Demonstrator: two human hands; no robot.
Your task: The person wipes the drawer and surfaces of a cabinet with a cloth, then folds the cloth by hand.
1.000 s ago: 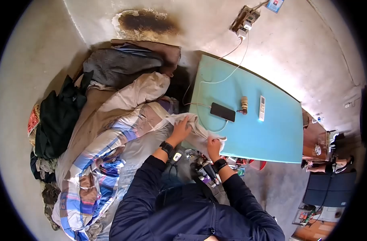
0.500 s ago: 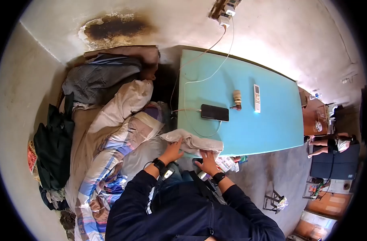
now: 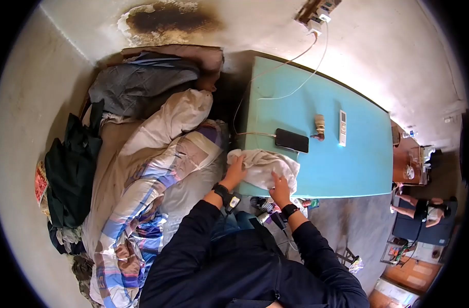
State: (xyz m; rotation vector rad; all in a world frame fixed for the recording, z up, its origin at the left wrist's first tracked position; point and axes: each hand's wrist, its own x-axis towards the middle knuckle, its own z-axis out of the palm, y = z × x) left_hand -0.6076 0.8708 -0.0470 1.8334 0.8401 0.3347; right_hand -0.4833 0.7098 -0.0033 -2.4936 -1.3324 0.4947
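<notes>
A crumpled whitish cloth lies on the near left corner of the light blue table. At the cloth's left end, my left hand has its fingers closed on the fabric. My right hand touches the near right part of the cloth, its fingers apart. Just beyond the cloth is a dark phone with a cable plugged into its left end. A beige and brown object stands right of the phone, and a white remote lies farther right.
On the left, a bed holds a plaid quilt, grey clothing and dark green clothing. White cables run to wall plugs. Another person is at the far right. A small dark stool stands on the floor.
The cloth, earlier a narrow folded strip, is now spread wider over the table corner. Both hands sit farther onto the table with it. The whole view has shifted a little.
</notes>
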